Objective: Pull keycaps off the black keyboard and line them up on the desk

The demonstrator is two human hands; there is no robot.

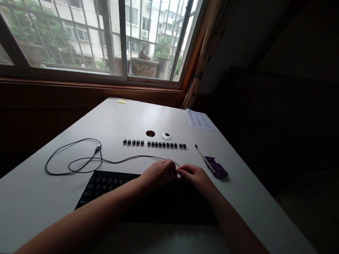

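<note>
A black keyboard [109, 180] lies on the white desk [81, 124], partly hidden under my forearms. My left hand [162, 173] is over the keyboard's far edge, its fingers curled and pinched together. Right against it, my right hand [193, 175] pinches with thumb and forefinger at the same spot. Something small and dark, with a pale patch below, shows between the fingertips; its kind is too small to tell. Beyond the hands, small black keycaps [160, 144] stand in a spaced row. The keyboard's thin cable [139, 156] runs behind my left hand.
At left the cable loops around its USB plug [97, 149]. A thin brush [204, 157] rests against a crumpled purple cloth [219, 170] at right. Further back are a desk hole [150, 133], a white round cover [166, 136], a printed sheet [200, 119] and a yellow note [122, 101].
</note>
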